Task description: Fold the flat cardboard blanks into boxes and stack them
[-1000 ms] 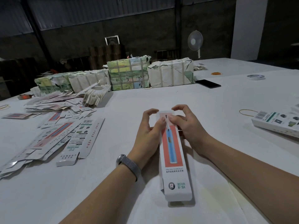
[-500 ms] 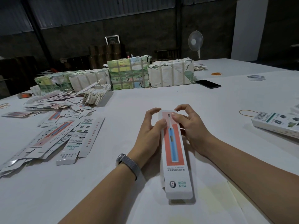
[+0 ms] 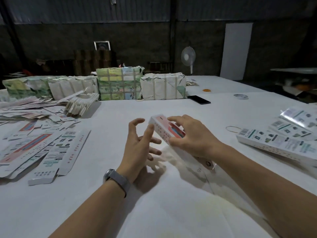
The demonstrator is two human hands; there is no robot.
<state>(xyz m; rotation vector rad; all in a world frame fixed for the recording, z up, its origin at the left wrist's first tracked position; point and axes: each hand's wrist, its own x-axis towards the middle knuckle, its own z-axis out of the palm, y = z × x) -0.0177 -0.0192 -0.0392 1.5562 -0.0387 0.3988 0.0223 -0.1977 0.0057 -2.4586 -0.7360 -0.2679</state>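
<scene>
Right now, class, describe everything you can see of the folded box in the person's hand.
The folded box is long, slim, white printed cardboard, with a coral-red panel showing a blue toothbrush and rows of small red marks along one side. It is assembled, its far end closed, and tilted with that end raised. The right hand grips its middle from above; the left hand, fingers spread, has a fingertip at its far end. Its near end is blurred.

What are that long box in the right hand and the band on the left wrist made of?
The box looks like thin printed cardboard: sharp folded edges, white sides, slight sheen. The right hand grips it. The wristband seems matte grey rubber or woven fabric; too blurred to settle.
</scene>
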